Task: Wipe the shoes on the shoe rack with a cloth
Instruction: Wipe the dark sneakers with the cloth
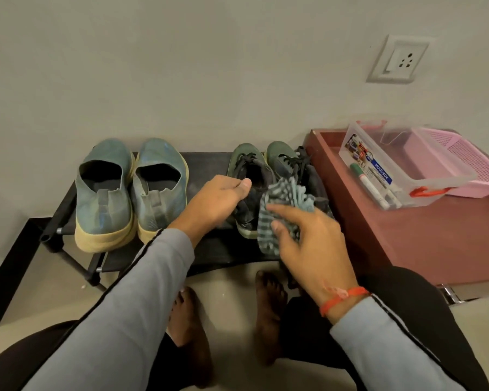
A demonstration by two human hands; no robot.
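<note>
A low black shoe rack [203, 167] stands against the wall. Two blue slip-on shoes with cream soles [130, 193] sit on its left half. Two dark green lace-up shoes sit on its right half. My left hand [218, 201] grips the collar of the left green shoe [247, 176]. My right hand [302, 244] holds a striped grey-blue cloth [285, 198], which lies against that shoe's heel and side. The right green shoe [283, 159] is partly hidden behind the cloth and my right hand.
A reddish-brown cabinet top [424, 230] adjoins the rack on the right, carrying a clear plastic box [390, 170] with markers and a pink basket [469, 162]. A wall socket [398, 59] is above. My bare feet [226, 320] rest on the floor before the rack.
</note>
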